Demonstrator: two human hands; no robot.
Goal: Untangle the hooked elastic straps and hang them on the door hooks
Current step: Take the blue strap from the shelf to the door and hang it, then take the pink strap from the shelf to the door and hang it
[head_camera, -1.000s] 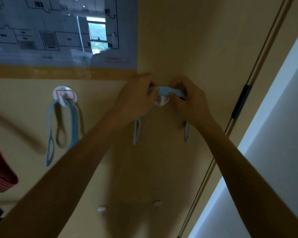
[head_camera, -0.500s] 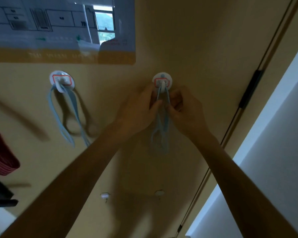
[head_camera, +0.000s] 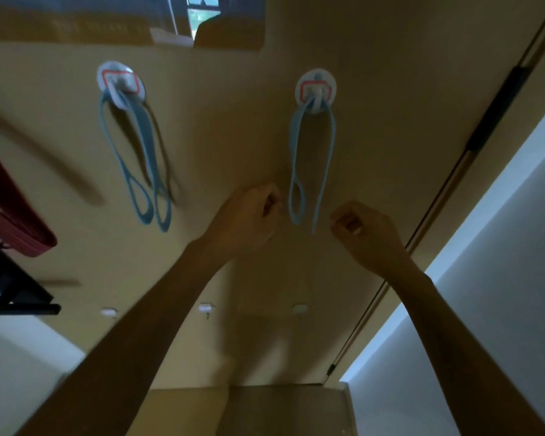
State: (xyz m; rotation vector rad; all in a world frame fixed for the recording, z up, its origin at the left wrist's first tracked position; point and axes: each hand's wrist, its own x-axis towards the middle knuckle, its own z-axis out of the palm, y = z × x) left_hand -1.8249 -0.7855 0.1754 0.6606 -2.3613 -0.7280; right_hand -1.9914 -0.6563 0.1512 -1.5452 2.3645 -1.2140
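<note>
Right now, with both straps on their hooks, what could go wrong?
1. The left hand is curled close beside the lower loop of the right strap; pulling away could snag it and drag the strap off the right hook.
2. That strap looks bunched on the hook's small peg, so a bump from the right hand might slide it off.

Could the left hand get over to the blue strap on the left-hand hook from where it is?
Probably yes: the left hand holds nothing, and only bare door lies between it and that strap.

Light-blue straps (head_camera: 143,136), white red-outlined hooks (head_camera: 121,81), tan door (head_camera: 233,136).
</note>
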